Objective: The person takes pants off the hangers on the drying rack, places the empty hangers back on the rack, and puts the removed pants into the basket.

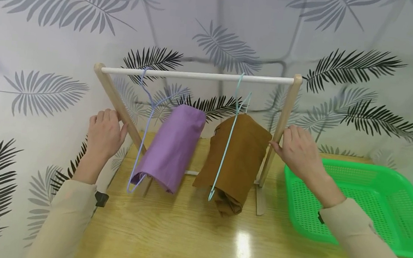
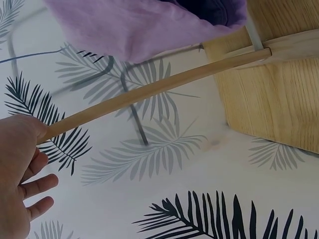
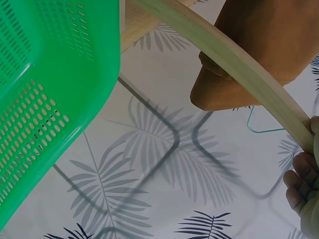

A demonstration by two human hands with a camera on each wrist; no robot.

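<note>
A small clothes rack [image 1: 196,76] with wooden side posts and a white top bar stands on the table. My left hand [image 1: 106,132] pinches its left post [image 2: 149,90], the other fingers loosely bent beside it. On the opposite side, my right hand [image 1: 301,150] holds the right post [image 3: 239,67] between thumb and fingers. From the bar hangs a purple folded cloth garment [image 1: 173,146] on a lilac hanger [image 1: 149,117]. To its right, a brown folded garment [image 1: 243,153] hangs on a light-blue hanger [image 1: 230,139], near my right thumb.
A green perforated plastic basket [image 1: 356,168] sits right of the rack, under my right forearm. The wooden table [image 1: 181,234] reaches back to a wall covering [image 1: 42,46] with a leaf print.
</note>
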